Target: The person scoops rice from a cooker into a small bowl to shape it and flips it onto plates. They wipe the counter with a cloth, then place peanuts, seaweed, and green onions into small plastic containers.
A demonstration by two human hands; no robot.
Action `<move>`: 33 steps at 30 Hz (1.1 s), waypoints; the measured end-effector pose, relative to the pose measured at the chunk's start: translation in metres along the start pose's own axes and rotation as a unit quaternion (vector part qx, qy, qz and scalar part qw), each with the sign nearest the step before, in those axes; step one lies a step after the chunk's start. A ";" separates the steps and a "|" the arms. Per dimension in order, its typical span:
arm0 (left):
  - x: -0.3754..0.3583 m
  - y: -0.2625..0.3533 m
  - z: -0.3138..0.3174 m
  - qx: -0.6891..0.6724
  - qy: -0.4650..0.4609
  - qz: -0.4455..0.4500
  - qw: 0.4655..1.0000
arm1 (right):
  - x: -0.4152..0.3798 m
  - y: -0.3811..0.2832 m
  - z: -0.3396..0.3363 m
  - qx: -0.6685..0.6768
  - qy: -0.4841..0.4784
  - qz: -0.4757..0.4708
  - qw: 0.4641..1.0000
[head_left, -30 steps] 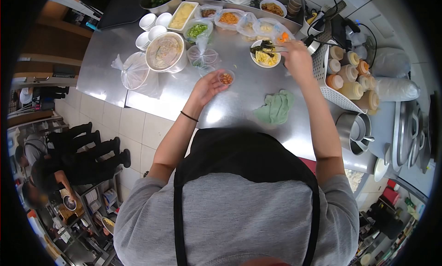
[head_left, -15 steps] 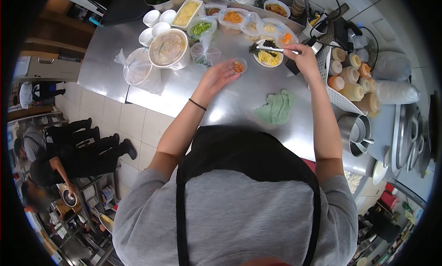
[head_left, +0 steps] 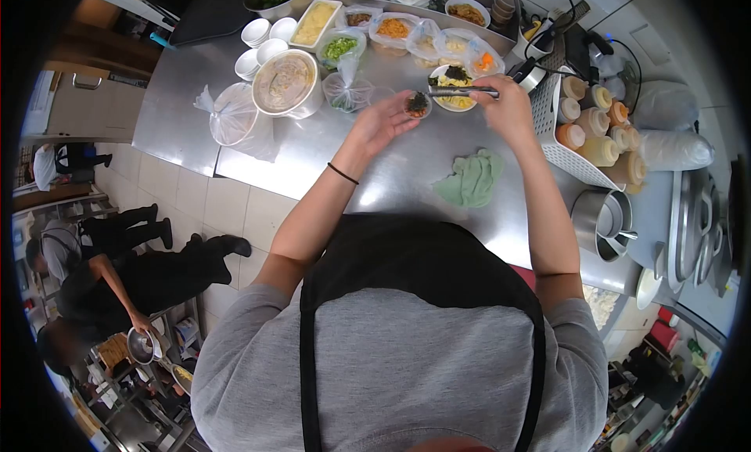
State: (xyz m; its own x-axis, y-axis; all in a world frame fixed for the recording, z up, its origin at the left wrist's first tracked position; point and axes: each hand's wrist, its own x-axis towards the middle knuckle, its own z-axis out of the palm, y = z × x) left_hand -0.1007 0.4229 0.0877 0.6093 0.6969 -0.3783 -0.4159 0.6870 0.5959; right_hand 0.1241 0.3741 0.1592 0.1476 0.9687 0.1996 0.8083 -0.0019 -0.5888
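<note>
My left hand (head_left: pixel 383 123) holds a small clear cup (head_left: pixel 417 104) with orange-brown pieces and dark shreds on top. My right hand (head_left: pixel 507 105) is closed on metal tongs (head_left: pixel 469 92), whose tips reach left to the cup's rim. Beneath and behind the tongs stands a white bowl (head_left: pixel 455 104) with yellow strips and dark shreds. A green cloth (head_left: pixel 471 178) lies crumpled on the steel table (head_left: pixel 391 178), nearer to me than the bowl.
Bags and tubs of chopped food (head_left: pixel 393 29) line the back, beside a large round tub (head_left: pixel 287 82). A white basket of squeeze bottles (head_left: pixel 554 127) and a steel pot (head_left: pixel 601 223) stand at the right. Two people (head_left: pixel 141 280) are at the far left.
The tongs have moved left from the bowl to the cup, and dark shreds now lie in the cup. My left hand has shifted slightly right. A person at the left has moved.
</note>
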 end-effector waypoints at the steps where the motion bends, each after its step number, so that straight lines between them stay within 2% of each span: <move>1: 0.001 -0.001 -0.002 -0.010 0.005 -0.002 1.000 | -0.001 0.002 -0.002 -0.019 0.052 -0.040 0.998; 5: 0.002 -0.002 -0.016 -0.042 -0.011 0.013 0.999 | -0.003 0.008 -0.001 -0.038 0.058 0.004 0.998; 8: -0.001 -0.001 -0.015 -0.034 0.007 0.013 0.999 | -0.008 0.003 0.013 0.039 0.047 0.035 0.998; 10: -0.001 -0.003 -0.012 -0.030 0.015 0.008 0.999 | -0.011 0.001 0.031 0.028 0.100 -0.103 0.989; 13: 0.000 -0.004 -0.012 -0.033 0.022 0.001 0.999 | -0.017 -0.013 0.035 -0.033 0.070 -0.126 0.989; 14: 0.000 -0.004 -0.013 -0.033 0.022 0.001 0.999 | -0.016 -0.012 0.034 -0.024 0.092 -0.140 0.986; 19: -0.003 -0.003 -0.028 -0.036 0.028 0.003 0.999 | -0.004 0.012 0.008 -0.081 0.138 -0.088 0.983; 21: -0.003 -0.005 -0.035 -0.040 0.040 0.001 0.998 | -0.002 0.029 0.009 -0.167 0.152 -0.092 0.970; 25: -0.003 -0.008 -0.042 -0.031 0.041 0.001 0.999 | -0.003 0.044 0.027 -0.219 0.116 -0.140 0.959; 33: -0.005 -0.008 -0.040 -0.023 0.033 -0.005 0.999 | -0.001 0.030 0.023 -0.192 0.142 -0.147 0.960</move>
State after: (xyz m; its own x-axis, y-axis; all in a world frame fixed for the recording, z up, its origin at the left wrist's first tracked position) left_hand -0.1279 0.4225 0.0565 0.5689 0.7010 -0.4301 -0.4423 0.7017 0.5586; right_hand 0.1352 0.3784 0.1236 -0.0135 0.8353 0.5497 0.9813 0.1165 -0.1530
